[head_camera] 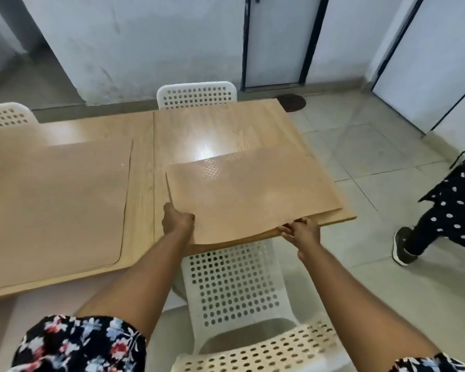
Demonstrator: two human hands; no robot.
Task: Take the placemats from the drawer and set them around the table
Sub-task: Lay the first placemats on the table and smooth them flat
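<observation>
Placemat in hand [253, 194]: on the right half of the table [199, 124], far part lying flat, near edge lifted and bowed over the table's near edge.
Feel: probably light, thin and floppy, judging by the sag between the two hands; glossy top with a woven sheen, so likely a bit slick on the wood.
Where to hold: near edge, hands well apart, to keep the sag down; pinching close to the corners looks best.
Left hand [178, 220]: closed on the near-left corner, thumb on top, fingers hidden underneath.
Right hand [301, 232]: fingers curled, pinching the near edge towards the right.
Other placemat [54, 200]: already flat on the left half, apart from the held one.
In the way: white chair [234, 285] tucked under the near edge, directly below the hands; further chairs [196, 96] at the far side.
Bystander: leg in dotted trousers [446, 210] on the floor, far right, well clear.
</observation>
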